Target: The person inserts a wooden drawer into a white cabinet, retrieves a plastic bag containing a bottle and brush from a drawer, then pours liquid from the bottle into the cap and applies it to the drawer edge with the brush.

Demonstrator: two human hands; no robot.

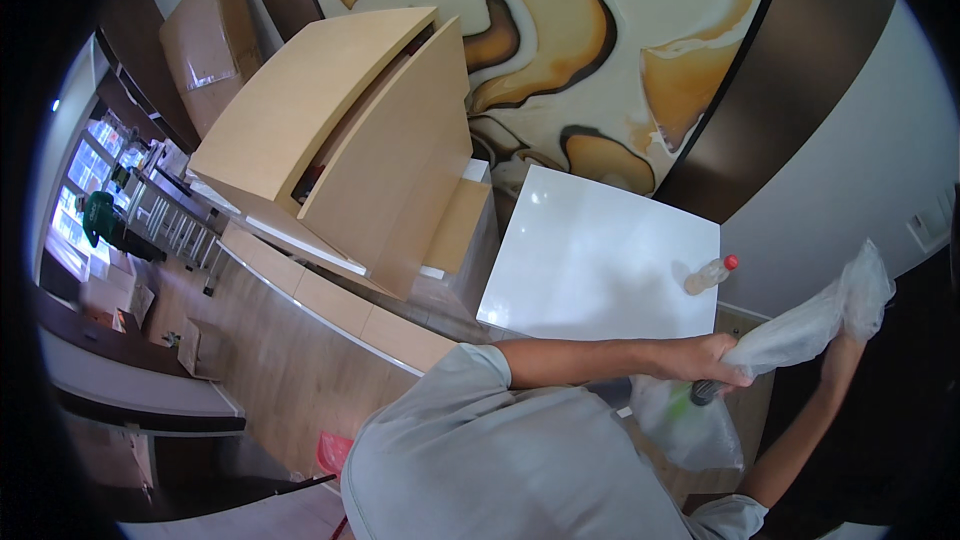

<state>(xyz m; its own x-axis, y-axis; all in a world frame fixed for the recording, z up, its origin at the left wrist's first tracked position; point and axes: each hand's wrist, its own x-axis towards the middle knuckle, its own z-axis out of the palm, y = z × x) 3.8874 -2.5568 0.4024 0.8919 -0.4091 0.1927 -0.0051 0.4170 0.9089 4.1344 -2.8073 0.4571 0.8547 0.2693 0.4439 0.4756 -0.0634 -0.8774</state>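
Observation:
A translucent plastic bag (795,330) stretches up to the right between my two hands. My left hand (710,358) is closed around its gathered middle. Below that hand the bag's lower part hangs down, with something green (680,410) showing through and a dark ribbed cap-like piece (704,392) beside it. My right hand (848,335) is at the bag's upper end; plastic covers most of its fingers, and it appears to grip the bag there. Just beyond my left hand, a clear bottle with a red cap (708,276) lies tilted on a white table (600,250).
At the left, a large light-wood cabinet (390,150) stands on a low platform (335,300). Cardboard (210,40) leans behind it. A marbled panel (560,40) covers the back wall. A person in green (105,222) is far left near a metal ladder (175,225). A red dustpan-like object (333,452) is by my left side.

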